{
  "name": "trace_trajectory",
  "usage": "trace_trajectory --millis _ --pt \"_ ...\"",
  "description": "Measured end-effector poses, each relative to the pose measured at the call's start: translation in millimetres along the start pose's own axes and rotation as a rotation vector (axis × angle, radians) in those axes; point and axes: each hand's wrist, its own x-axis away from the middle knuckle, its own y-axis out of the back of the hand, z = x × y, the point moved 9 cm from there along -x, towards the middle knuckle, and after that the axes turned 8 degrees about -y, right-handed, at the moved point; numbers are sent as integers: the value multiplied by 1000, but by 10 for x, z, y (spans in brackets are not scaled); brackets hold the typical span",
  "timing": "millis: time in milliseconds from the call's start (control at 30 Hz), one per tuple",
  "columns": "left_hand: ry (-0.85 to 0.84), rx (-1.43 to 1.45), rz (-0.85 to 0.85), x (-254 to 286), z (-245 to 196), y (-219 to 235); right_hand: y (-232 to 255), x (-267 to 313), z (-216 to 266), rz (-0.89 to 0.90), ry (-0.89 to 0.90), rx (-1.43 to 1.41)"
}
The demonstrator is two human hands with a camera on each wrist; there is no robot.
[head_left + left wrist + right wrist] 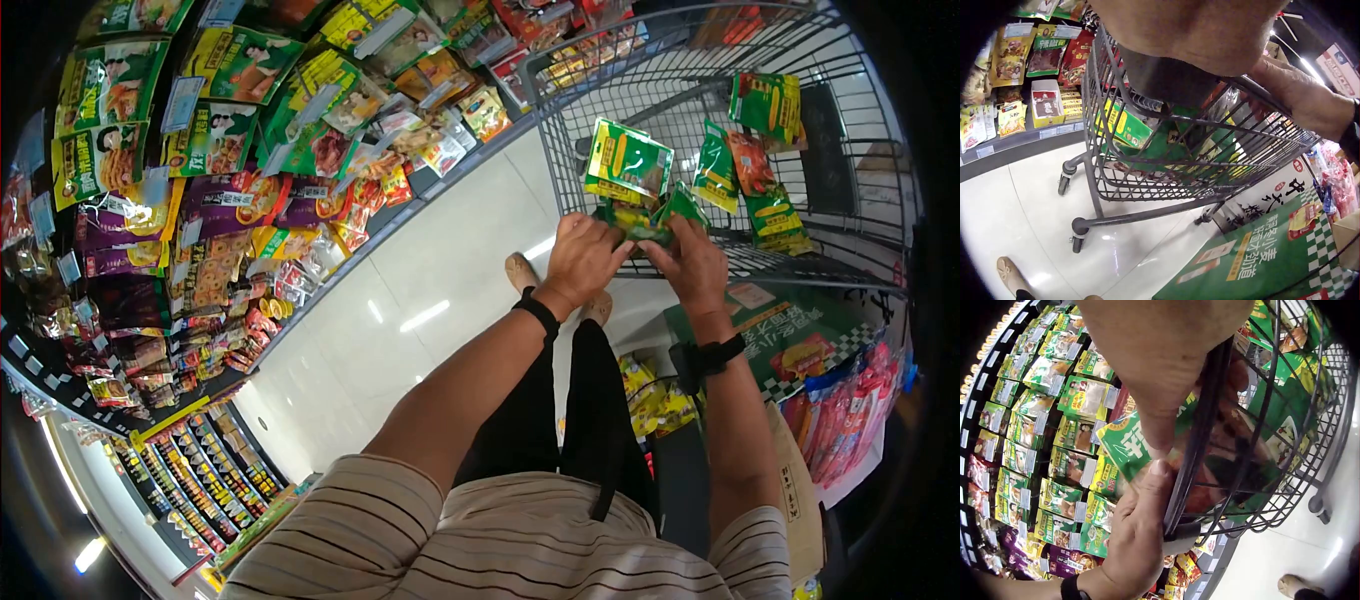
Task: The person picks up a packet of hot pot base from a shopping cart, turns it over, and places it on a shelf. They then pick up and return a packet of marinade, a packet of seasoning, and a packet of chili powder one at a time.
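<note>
Both hands meet over the near rim of a wire shopping cart point(560, 150). Between them is a green food packet point(683, 207) with a clear window. My left hand point(585, 260) grips its near-left side, the thumb lying on the packet. From the other side my right hand point(697, 268) pinches the same packet, fingers pointing down into the cart. The right wrist view shows the green packet point(1130, 445) between both thumbs, partly behind the cart's rim bar. Other green and yellow packets point(630, 160) lie in the cart just beyond the fingers.
Shelves of hanging packets point(210, 140) line the left side. More packets point(765, 105) and a reddish one point(752, 163) lie deeper in the cart. A green printed display point(800, 335) and pink bagged goods point(850, 410) stand at right. White tiles point(430, 270) cover the floor.
</note>
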Motion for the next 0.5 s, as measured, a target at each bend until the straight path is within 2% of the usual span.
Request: trace_trajectory --millis 67,167,267,500 --pt "-9 -13 -3 27 -14 -16 -42 0 -55 19 -23 18" --pt "-26 -5 4 -24 -45 46 -4 12 -9 -68 77 77" --pt "-20 -7 26 -33 -47 54 -31 -3 -56 -3 -3 78" --pt "-10 -11 27 -49 -68 83 47 -10 -6 -59 -15 -6"
